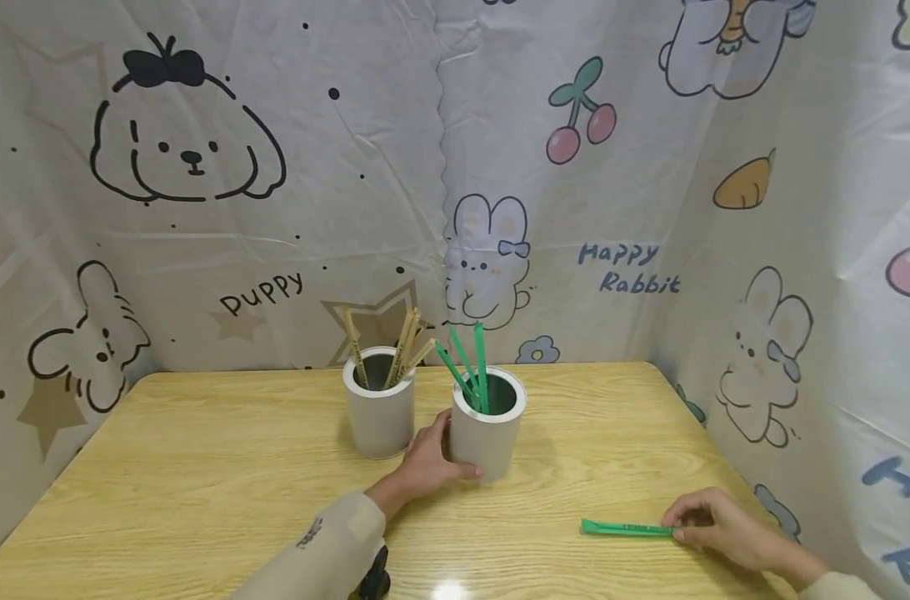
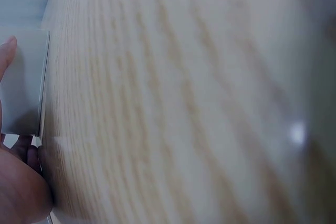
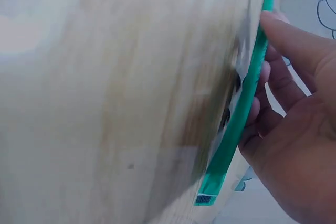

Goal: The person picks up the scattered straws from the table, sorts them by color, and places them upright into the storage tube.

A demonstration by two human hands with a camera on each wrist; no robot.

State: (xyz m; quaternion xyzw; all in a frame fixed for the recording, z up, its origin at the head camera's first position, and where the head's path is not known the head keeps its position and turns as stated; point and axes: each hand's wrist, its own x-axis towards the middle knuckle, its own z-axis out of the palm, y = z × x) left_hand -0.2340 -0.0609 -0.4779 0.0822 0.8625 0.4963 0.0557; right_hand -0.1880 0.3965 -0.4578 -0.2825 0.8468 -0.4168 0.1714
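Note:
Two light grey cylindrical holders stand side by side at the back middle of the table. Several gold sticks (image 1: 404, 346) lean in the left holder (image 1: 381, 421); several green ones (image 1: 481, 367) lean in the right holder (image 1: 492, 446). My left hand (image 1: 428, 462) grips the right holder low on its left side, thumb across the front. That holder (image 2: 26, 82) shows at the left edge of the left wrist view. At the front right, my right hand (image 1: 725, 529) pinches the right end of a slim green stick packet (image 1: 626, 528). Printing and a barcode-like patch mark this packet (image 3: 236, 119).
The wood-grain table (image 1: 222, 467) ends at a cloth backdrop (image 1: 365, 167) with puppy and rabbit drawings, which also hangs along both sides. A small black object (image 1: 376, 575) sits by the left sleeve at the front edge.

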